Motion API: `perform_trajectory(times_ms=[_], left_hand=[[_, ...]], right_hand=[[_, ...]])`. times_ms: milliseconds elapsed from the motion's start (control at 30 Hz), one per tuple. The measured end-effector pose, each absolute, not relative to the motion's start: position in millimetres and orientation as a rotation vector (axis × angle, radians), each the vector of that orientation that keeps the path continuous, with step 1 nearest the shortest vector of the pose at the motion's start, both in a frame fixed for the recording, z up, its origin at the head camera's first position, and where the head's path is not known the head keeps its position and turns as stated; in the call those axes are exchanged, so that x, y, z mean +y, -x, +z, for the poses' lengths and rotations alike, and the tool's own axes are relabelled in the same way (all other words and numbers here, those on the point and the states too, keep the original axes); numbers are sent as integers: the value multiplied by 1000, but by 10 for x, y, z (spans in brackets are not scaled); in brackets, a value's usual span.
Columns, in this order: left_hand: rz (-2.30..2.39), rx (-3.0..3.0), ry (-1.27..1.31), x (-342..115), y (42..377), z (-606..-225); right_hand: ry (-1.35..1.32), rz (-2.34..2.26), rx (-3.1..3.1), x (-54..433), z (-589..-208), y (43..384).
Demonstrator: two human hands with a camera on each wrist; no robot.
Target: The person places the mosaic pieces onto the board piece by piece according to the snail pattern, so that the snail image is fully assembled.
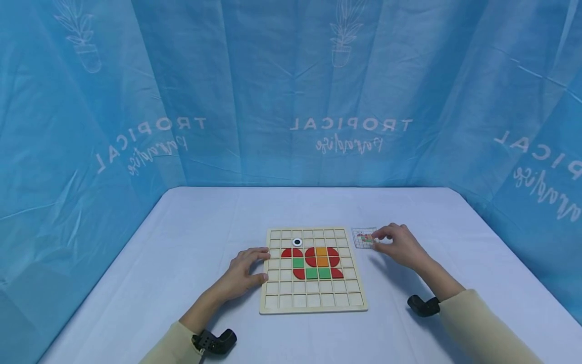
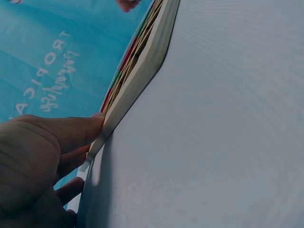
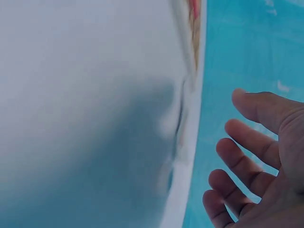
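A pale wooden grid board (image 1: pixel 327 300) lies on the table with flat coloured pieces in its cells. Among them are red rounded pieces (image 1: pixel 334 261), green squares (image 1: pixel 311 273), orange squares (image 1: pixel 322 261) and a white piece with a black ring (image 1: pixel 297 242). My left hand (image 1: pixel 241 275) rests at the board's left edge. In the left wrist view its thumb (image 2: pixel 88 129) touches the rim, the other fingers extended beyond. My right hand (image 1: pixel 402 247) hovers by a small printed card (image 1: pixel 358 243), fingertips overlapping its right side. The right wrist view shows those fingers (image 3: pixel 244 166) loosely bent, holding nothing.
A white cloth (image 1: pixel 204 217) covers the table. Blue printed curtains (image 1: pixel 273 91) enclose its back and sides. A black camera mount is strapped to each wrist, a left one (image 1: pixel 218 342) and a right one (image 1: pixel 423 306). The card lies just right of the board's far corner.
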State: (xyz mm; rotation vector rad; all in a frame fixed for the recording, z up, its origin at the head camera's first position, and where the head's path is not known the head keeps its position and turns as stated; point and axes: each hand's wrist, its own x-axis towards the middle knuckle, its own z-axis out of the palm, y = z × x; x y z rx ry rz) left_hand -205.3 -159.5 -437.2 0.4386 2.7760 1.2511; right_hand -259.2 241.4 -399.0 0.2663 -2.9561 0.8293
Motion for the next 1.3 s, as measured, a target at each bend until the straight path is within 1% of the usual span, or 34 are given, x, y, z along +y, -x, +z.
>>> perform_trajectory(times_ms=[233, 500, 1100, 1300], left_hand=[[1254, 2775, -419, -1581, 2043, -4356], [1258, 2777, -419, -1589, 2047, -4364], [1256, 2793, -437, -1586, 2061, -4379], [1246, 2803, -470, -1594, 2059, -4394]], right_hand=[[-112, 811, -3042, 2681, -4103, 2490], [-163, 753, -3053, 2837, -4184, 2437], [-185, 722, -3011, 2843, -4244, 2450], [-180, 745, -2996, 2771, -4184, 2425]])
